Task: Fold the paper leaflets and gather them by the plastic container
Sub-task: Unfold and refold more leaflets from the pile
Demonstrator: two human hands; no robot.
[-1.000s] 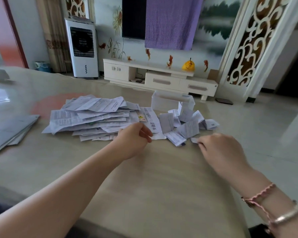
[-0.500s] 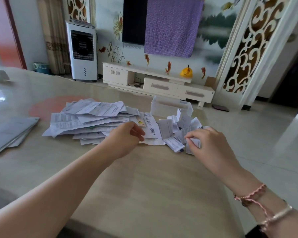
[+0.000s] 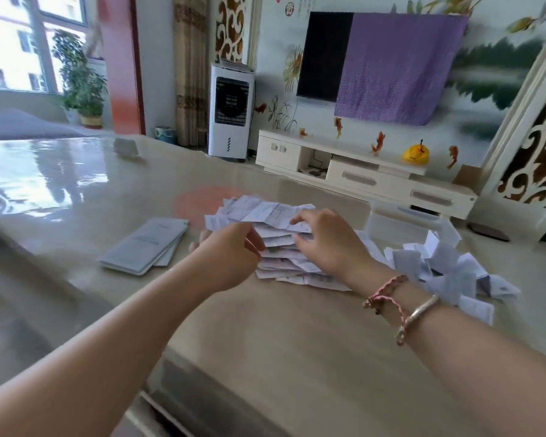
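A loose pile of unfolded white leaflets [image 3: 276,257] lies mid-table. My left hand [image 3: 230,257] is at the pile's left edge, its curled fingers gripping the sheets there. My right hand [image 3: 328,244] reaches over the pile from the right; forefinger and thumb pinch a top leaflet [image 3: 284,216]. A heap of small folded leaflets [image 3: 448,272] lies to the right, in front of the clear plastic container [image 3: 401,222]. The pile's middle is hidden by my hands.
A few grey booklets [image 3: 145,246] lie stacked left of the pile. The glossy beige table [image 3: 297,342] ends just past the container and to the right of the folded heap. A small white card [image 3: 125,146] stands far back on the table.
My right hand left the folded heap and moved left onto the unfolded pile, taking a top sheet. My left hand shifted to the pile's left edge. The camera turned left.
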